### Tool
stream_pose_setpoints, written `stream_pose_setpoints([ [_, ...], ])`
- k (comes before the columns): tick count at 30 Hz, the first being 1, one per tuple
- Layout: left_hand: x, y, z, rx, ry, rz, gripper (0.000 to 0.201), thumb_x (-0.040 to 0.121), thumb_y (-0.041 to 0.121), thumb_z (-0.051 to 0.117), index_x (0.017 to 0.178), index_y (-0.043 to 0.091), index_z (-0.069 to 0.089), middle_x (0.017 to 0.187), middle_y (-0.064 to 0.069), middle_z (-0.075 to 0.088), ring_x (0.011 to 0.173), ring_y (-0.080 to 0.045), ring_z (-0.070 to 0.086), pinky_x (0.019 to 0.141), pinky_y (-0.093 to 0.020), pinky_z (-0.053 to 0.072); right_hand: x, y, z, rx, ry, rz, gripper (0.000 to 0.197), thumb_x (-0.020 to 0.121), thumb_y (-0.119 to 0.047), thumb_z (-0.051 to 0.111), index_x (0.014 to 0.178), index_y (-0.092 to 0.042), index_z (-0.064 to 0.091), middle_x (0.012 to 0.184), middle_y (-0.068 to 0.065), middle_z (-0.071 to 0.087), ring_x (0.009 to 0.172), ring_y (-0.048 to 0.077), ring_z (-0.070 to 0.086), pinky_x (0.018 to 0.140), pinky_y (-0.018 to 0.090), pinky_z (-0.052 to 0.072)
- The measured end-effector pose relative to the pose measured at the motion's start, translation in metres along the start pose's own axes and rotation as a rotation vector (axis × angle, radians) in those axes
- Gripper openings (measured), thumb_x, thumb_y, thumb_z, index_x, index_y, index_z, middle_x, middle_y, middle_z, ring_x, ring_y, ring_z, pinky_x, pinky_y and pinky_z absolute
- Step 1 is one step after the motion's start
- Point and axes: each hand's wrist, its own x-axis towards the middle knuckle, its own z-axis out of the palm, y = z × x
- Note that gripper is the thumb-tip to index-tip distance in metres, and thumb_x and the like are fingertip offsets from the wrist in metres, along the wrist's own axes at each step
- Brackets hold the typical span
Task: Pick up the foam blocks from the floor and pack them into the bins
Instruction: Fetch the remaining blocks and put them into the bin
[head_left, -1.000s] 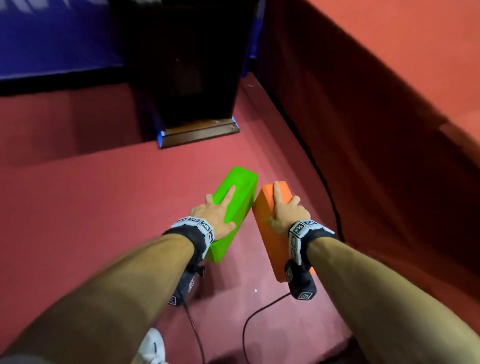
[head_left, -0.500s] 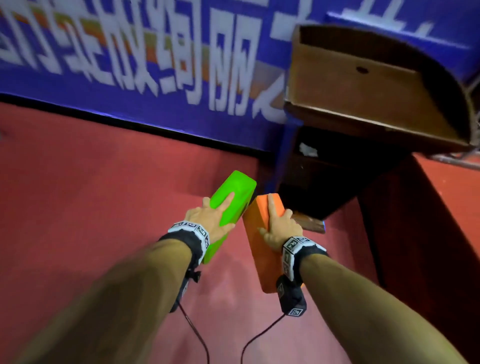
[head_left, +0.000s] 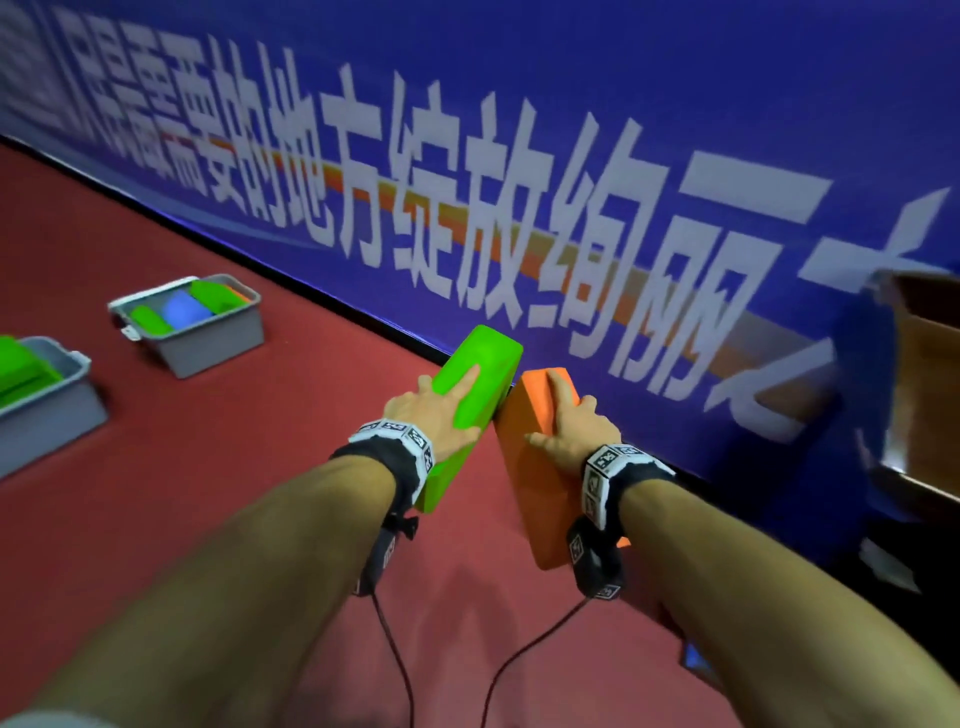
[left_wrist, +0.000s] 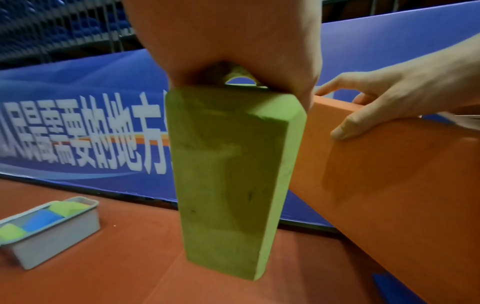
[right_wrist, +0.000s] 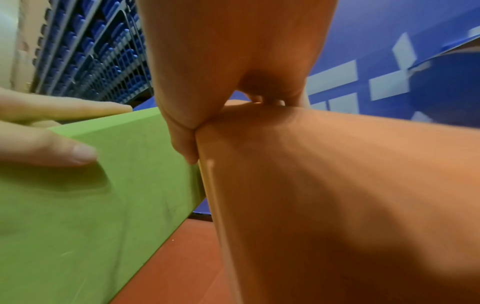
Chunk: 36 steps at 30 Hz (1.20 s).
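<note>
Gripping matte foam bricks — left hand (head_left: 434, 415) green block (head_left: 480, 364), right hand (head_left: 574, 431) orange block (head_left: 535, 467).

Green foam block (head_left: 480, 384) is bright lime, orange foam block (head_left: 530, 467) flat orange w/ no markings. Floor (head_left: 156, 467) is plain dull red; banner (head_left: 623, 130) behind is deep blue w/ big white characters & an orange-yellow stripe. Both bins, far bin (head_left: 208, 338) & near bin (head_left: 47, 415), are grey, holding green, blue & orange pieces; wristbands (head_left: 397, 436) are black w/ white square-code tags.
</note>
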Motion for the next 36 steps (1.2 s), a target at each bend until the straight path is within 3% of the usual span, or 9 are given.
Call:
stream_pose_setpoints([
  [10, 0.176, -0.142, -0.04, -0.039, 0.091, -0.365, 0.08, 0.094, 0.066, 0.041, 0.148, 0.052, -0.016, 0.151, -0.023, 0.024, 0.114, -0.042, 0.058, 0.096, -0.043, 0.045, 0.261, -0.135, -0.013, 0.073, -0.019, -0.334, 0.094, 0.086, -0.054, 0.063, 0.152, -0.037, -0.002, 0.135, 0.02, 0.038, 0.112, 0.045, 0.056, 0.093, 0.05, 0.046],
  [18, 0.278, -0.283, -0.057, -0.117, 0.11, -0.622, 0.08, 0.093, 0.064, 0.044, 0.15, 0.051, -0.011, 0.149, -0.021, 0.026, 0.119, -0.044, 0.055, 0.1, -0.045, 0.043, 0.414, -0.293, 0.023, 0.073, -0.109, -0.533, 0.097, 0.084, -0.053, 0.064, 0.152, -0.037, -0.004, 0.135, 0.019, 0.036, 0.111, 0.043, 0.056, 0.093, 0.048, 0.046],
  [24, 0.358, -0.437, -0.066, -0.092, 0.098, -0.682, 0.082, 0.093, 0.06, 0.046, 0.15, 0.05, -0.012, 0.158, -0.023, 0.012, 0.121, -0.043, 0.054, 0.102, -0.045, 0.044, 0.528, -0.434, 0.065, 0.033, -0.166, -0.606, 0.101, 0.083, -0.05, 0.066, 0.151, -0.039, -0.008, 0.138, 0.018, 0.033, 0.113, 0.042, 0.056, 0.094, 0.046, 0.046],
  [29, 0.418, -0.547, -0.086, -0.082, 0.12, -0.69, 0.082, 0.091, 0.062, 0.047, 0.151, 0.05, -0.008, 0.149, -0.022, 0.029, 0.119, -0.041, 0.056, 0.097, -0.042, 0.044, 0.613, -0.529, 0.081, 0.059, -0.246, -0.598, 0.101, 0.085, -0.048, 0.064, 0.151, -0.04, -0.011, 0.144, 0.019, 0.029, 0.12, 0.044, 0.05, 0.099, 0.045, 0.042],
  [36, 0.531, -0.685, -0.091, -0.148, 0.123, -0.757, 0.079, 0.093, 0.067, 0.04, 0.15, 0.05, -0.012, 0.151, -0.021, 0.025, 0.12, -0.042, 0.055, 0.096, -0.044, 0.045, 0.746, -0.658, 0.114, 0.068, -0.261, -0.624, 0.099, 0.087, -0.047, 0.063, 0.151, -0.039, -0.012, 0.143, 0.019, 0.03, 0.116, 0.045, 0.053, 0.097, 0.046, 0.044],
])
